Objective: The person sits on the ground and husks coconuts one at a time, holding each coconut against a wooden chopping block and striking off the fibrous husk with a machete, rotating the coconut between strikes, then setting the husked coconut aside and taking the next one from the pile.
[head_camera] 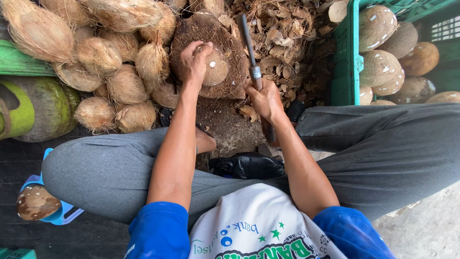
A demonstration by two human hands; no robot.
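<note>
I see the left hand (192,62) clamped over a husked coconut (214,66), pinning it on the round chopping block (207,33). The right hand (265,98) is closed around the handle of a cleaver (247,41); its blade runs away from me, just right of the coconut, nearer that hand.

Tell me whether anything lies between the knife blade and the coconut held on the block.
Nothing visible does. The right hand raises the long dark blade beside the brown trimmed coconut, gripped by the left hand.
</note>
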